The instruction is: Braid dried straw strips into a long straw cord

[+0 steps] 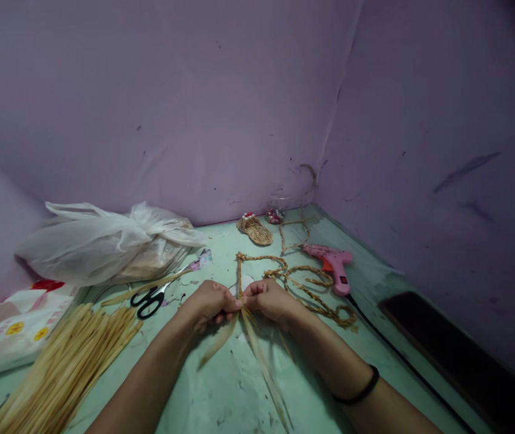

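Both hands meet at the near end of a braided straw cord point(240, 274) above the table. My left hand point(214, 303) is closed in a pinch on the braid's end. Close against it, my right hand point(267, 298) pinches the same spot from the other side. Loose straw strands point(259, 349) fan out below the fingers toward me, with one broad strand hanging to the left. Beyond the hands the finished cord runs up, bends right and lies in loops point(309, 277). The fingertips partly hide the join between braid and strands.
A bundle of dry straw point(71, 367) lies at left, near black-handled scissors point(151, 299) and a white plastic bag point(112, 241). A pink glue gun point(336, 265) with a black cable is at right. A small woven slipper point(257, 231) and clear jar point(276, 212) stand by the wall.
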Demonstrator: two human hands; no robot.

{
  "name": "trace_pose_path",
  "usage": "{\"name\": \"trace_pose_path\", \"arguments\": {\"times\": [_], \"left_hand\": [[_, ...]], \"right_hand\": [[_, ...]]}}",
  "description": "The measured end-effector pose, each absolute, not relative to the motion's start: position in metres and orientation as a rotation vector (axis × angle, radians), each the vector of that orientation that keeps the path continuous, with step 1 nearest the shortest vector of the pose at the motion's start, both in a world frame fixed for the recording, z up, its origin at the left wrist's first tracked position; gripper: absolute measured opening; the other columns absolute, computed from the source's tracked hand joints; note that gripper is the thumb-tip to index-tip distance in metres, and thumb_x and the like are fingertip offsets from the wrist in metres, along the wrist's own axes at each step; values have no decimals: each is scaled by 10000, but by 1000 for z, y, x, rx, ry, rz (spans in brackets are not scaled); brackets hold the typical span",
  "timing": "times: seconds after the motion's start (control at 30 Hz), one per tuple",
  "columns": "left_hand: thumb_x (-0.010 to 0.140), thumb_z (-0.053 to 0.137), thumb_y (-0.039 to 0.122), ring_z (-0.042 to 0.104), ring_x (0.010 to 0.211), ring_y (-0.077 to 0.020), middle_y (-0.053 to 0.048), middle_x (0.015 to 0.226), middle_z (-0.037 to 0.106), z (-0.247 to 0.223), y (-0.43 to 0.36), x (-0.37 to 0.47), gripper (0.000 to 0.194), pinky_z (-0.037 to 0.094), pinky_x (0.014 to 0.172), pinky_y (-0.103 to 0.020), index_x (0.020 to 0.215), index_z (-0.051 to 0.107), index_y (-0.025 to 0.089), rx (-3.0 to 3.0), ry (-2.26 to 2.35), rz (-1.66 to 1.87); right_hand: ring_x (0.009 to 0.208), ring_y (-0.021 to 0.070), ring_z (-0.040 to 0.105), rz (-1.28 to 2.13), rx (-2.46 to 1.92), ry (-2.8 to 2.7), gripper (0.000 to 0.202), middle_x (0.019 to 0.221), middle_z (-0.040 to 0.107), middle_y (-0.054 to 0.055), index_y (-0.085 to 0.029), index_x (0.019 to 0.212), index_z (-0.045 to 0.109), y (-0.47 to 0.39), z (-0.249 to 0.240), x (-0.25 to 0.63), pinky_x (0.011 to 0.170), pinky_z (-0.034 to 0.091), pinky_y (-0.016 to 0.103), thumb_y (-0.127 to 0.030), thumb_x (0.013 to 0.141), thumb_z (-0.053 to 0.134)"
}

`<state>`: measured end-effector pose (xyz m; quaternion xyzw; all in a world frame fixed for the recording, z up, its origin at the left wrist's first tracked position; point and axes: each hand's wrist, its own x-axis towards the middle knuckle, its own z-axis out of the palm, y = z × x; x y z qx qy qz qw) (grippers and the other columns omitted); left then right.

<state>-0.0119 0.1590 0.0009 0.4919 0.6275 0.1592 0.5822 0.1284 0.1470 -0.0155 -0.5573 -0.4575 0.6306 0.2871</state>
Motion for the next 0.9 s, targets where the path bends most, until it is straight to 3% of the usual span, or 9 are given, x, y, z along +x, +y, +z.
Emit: {"name": "trace_pose_path", "arguments": {"times": [0.1,0.2,0.37,0.53,0.67,0.9], "left_hand": [[479,692,300,300,265,-38,59,316,402,4,155,-9,273,136,308,-165,565,495,134,1198,1499,404],[522,657,332,314,265,-35,40,392,478,5,153,-8,276,154,289,-162,648,518,129,1122,1356,386],[535,646,344,393,315,-43,2,455,516,2,154,-9,279,254,301,-158,593,524,99,1062,1247,298],[513,635,289,321,277,-37,42,362,433,-6,157,-11,218,210,274,-161,523,497,120,1127,1356,342],[521,607,260,302,269,-36,47,350,439,-4,158,-11,206,175,276,-158,504,433,152,1126,1398,344],[554,573,253,261,252,-19,37,418,496,5,155,-10,155,129,276,-162,562,466,142,1106,1351,277]], "right_hand": [[309,16,259,1722,-1453,-1188,88,362,388,-83,-132,541,494,147,-16,130,360,167,178,-71,596,526],[303,20,271,1760,-1416,-1162,55,375,431,-72,-131,569,514,148,-18,130,348,163,181,-88,597,531],[307,17,269,1791,-1356,-1242,78,417,496,-49,-120,558,535,148,-20,132,336,134,188,-154,624,558],[305,15,214,1848,-1280,-1271,98,361,392,-77,-119,535,540,149,-18,138,339,108,188,-157,625,550],[321,19,275,1901,-1297,-1170,46,392,441,-65,-118,563,534,148,-13,140,356,157,174,-124,607,545],[364,35,369,1895,-1353,-1128,67,451,517,-47,-119,612,545,148,-11,139,389,241,168,-95,557,574]]}}
